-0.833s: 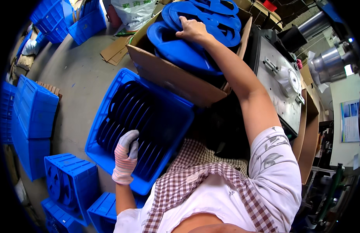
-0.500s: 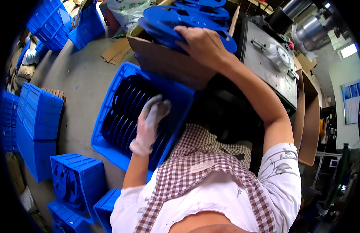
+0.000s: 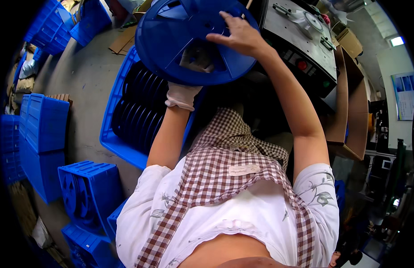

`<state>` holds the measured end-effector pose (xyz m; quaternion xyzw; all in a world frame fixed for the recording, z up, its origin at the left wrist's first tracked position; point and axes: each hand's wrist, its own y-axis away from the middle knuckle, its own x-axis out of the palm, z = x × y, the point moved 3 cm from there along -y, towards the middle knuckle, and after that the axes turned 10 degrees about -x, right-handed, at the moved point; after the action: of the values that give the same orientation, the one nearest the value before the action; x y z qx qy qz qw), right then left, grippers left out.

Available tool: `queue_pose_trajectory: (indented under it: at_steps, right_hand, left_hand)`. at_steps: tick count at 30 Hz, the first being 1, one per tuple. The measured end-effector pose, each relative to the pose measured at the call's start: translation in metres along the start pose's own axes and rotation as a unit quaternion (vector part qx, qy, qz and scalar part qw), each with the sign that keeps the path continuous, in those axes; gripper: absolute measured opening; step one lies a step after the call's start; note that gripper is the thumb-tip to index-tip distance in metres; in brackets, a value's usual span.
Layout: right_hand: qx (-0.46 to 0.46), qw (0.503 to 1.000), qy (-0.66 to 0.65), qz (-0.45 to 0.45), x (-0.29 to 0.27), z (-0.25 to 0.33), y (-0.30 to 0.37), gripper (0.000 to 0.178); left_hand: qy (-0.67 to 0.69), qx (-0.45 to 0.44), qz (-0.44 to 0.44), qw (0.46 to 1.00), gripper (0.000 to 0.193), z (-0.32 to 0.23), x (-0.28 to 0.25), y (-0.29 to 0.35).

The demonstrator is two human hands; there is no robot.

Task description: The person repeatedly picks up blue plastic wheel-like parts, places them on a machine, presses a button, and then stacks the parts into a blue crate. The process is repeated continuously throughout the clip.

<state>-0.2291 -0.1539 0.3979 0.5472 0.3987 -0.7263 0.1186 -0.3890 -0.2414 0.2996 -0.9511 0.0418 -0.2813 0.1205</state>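
Note:
A large blue plastic reel (image 3: 162, 49) with cut-out windows is raised in front of me, tilted toward my view. My left hand (image 3: 183, 91), in a pale glove, reaches under it and holds it from below; part of the glove shows through a window, and the fingertips are hard to make out. Over the reel's upper face, near its hub, is my bare right hand (image 3: 240, 38), its fingers spread apart. Below and left of the reel, a blue crate (image 3: 111, 144) holds a row of dark reels (image 3: 137, 118) standing on edge.
A machine with a metal top (image 3: 285, 29) and a red button (image 3: 301, 64) stands at the right, beside an open cardboard box (image 3: 356, 116). Stacked blue crates (image 3: 46, 129) line the left. A crate with reels inside (image 3: 102, 183) sits nearer, lower left.
The blue reel has come from the cardboard box toward me. My left hand has moved from above the crate to beneath the reel; the right hand's fingers have spread over its face.

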Motion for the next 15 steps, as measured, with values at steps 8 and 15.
queue_pose_trajectory:
  at_steps: [8, 15]
  right_hand:
    - [0.001, 0.998, -0.02, -0.062, 0.021, 0.005, 0.019, 0.082]
    - [0.087, 0.79, -0.546, -0.267, -0.085, -0.013, 0.16, 0.072]
  left_hand:
    - [0.303, -0.077, -0.184, 0.932, 0.044, -0.006, -0.028, 0.039]
    - [0.418, -0.043, -0.162, 0.893, 0.03, -0.023, -0.057, 0.071]
